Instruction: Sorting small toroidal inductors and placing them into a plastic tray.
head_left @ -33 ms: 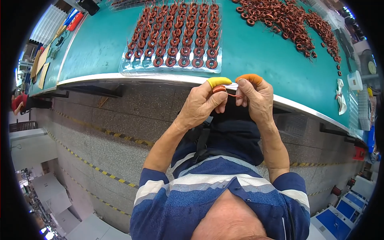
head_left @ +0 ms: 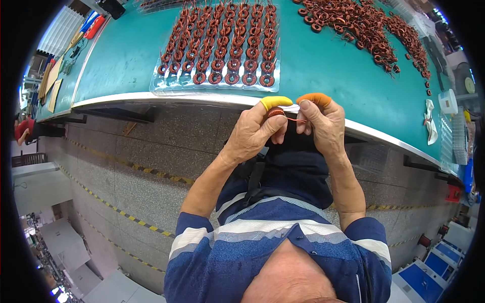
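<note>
My left hand [head_left: 255,130], with a yellow finger cot [head_left: 276,102] on its index finger, pinches a small ring coil [head_left: 275,112] wound with copper wire. A reddish wire lead [head_left: 294,119] runs from the coil toward my right hand [head_left: 324,123]. On that hand's index finger is an orange finger cot [head_left: 314,98], and thumb and fingertips are pressed together. A thin white strip or thread [head_left: 291,108] shows between the two hands; its kind is unclear. What the right fingertips grip is mostly hidden. Both hands are just in front of the table's near edge.
On the green table [head_left: 121,65] stands a clear plastic tray [head_left: 169,87] with rows of upright-leaded copper coils. A loose heap of coils [head_left: 364,30] lies at the far right. A white glove or cloth [head_left: 430,122], a white cup [head_left: 448,101] and stacked clear trays [head_left: 458,136] sit at the right end.
The ring coil has tilted slightly in my left fingers, and the white strip shows a little more. Both hands otherwise stay in place.
</note>
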Demonstrator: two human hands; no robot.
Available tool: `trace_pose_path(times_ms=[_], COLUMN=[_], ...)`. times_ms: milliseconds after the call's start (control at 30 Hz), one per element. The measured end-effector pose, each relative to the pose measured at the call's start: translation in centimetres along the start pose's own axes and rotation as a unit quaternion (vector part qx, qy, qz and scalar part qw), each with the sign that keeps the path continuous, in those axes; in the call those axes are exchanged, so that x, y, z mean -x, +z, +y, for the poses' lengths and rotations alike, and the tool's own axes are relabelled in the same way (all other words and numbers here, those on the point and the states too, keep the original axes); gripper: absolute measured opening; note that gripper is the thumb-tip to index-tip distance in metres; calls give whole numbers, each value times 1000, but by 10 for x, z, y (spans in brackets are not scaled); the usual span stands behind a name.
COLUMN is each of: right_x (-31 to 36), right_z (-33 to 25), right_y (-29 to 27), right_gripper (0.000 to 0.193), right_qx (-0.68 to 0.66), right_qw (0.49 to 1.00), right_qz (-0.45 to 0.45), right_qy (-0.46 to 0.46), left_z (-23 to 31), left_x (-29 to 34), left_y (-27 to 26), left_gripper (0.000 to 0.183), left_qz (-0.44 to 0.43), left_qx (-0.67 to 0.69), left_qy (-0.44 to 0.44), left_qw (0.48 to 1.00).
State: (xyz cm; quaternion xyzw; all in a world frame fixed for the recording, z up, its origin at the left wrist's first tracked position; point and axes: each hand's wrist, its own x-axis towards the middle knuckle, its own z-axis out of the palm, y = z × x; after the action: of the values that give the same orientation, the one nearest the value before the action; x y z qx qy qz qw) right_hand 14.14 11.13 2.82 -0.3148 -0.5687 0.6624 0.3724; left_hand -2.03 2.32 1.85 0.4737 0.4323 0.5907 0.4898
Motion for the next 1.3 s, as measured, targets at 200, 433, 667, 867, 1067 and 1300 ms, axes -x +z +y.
trace_pose_path(times_ms=[200,433,667,867,1067,1300], right_x=[12,6,13,6,9,18], right_z=[-6,-4,-3,-8,-7,-12], right_y=[18,9,13,8,13,22], right_gripper=[15,23,26,23,20,18], right_qx=[99,-10,-51,-158,97,28], right_qw=[984,983,998,980,995,996], right_qz=[54,144,-17,-49,6,58], right_qy=[-136,-115,21,114,9,-65], left_z=[-2,-3,8,35,40,12], left_x=[1,-1,-5,-8,-9,1], left_y=[15,11,5,-21,-21,1], left_gripper=[25,21,24,36,36,32], left_qz=[62,108,73,-122,-113,-45], left_qx=[148,193,-145,-316,-442,171], left_qy=[-20,2,64,74,93,33], left_qw=[987,975,985,938,885,984])
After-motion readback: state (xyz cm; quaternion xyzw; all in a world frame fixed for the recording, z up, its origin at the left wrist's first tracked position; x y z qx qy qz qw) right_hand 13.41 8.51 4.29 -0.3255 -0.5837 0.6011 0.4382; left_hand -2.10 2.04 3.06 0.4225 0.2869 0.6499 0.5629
